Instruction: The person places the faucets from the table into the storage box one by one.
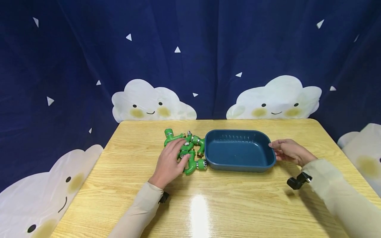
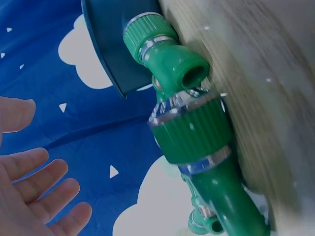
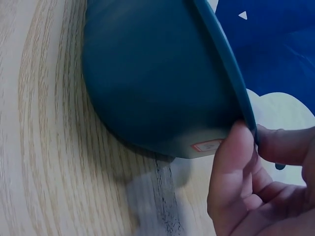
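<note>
Several green taps point(image 1: 192, 164) with silvery collars and brass-coloured threaded ends lie in a cluster on the wooden table. Over them hovers my left hand point(image 1: 170, 162), fingers spread and nothing in its grasp; it hides part of the cluster. The left wrist view has the ribbed collar of one tap point(image 2: 192, 132) close up, with the loosely extended fingers point(image 2: 47, 194) apart from it. Right of the taps stands a dark blue plastic basin point(image 1: 238, 168) with nothing in it. My right hand point(image 1: 291, 152) pinches its right rim between thumb and fingers, near a small label point(image 3: 206, 145).
The light wooden table point(image 1: 238, 205) ends at a dark blue curtain point(image 1: 202, 59) printed with smiling clouds and white triangles. A black wrist mount point(image 1: 299, 180) hangs under the right sleeve, low over the tabletop. One tap point(image 1: 201, 144) lies right beside the basin's left wall.
</note>
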`<move>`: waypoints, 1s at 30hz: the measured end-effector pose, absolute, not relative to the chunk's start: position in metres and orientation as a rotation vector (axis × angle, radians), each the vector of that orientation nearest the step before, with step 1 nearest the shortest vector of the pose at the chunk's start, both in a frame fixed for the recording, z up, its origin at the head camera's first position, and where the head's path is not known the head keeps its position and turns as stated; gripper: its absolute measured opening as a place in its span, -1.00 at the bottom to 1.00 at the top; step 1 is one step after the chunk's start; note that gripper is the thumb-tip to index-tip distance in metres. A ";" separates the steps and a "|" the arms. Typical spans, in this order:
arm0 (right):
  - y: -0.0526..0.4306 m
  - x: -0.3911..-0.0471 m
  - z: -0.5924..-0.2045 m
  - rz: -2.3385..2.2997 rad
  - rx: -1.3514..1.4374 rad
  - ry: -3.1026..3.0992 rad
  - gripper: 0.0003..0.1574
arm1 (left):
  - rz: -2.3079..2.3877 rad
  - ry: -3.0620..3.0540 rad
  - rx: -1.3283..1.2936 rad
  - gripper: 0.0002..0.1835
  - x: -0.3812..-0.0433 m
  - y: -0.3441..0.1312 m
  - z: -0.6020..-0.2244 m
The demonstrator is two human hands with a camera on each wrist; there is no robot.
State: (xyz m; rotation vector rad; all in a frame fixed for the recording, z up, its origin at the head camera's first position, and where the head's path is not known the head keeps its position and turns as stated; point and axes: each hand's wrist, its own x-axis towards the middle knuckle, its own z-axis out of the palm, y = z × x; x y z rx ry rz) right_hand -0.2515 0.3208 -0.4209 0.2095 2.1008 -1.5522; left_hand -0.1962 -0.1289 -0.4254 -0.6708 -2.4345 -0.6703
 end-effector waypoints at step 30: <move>0.322 -0.252 -0.426 -1.569 0.218 2.112 -0.79 | -0.572 -2.501 -0.641 -0.42 -0.195 -0.156 -0.415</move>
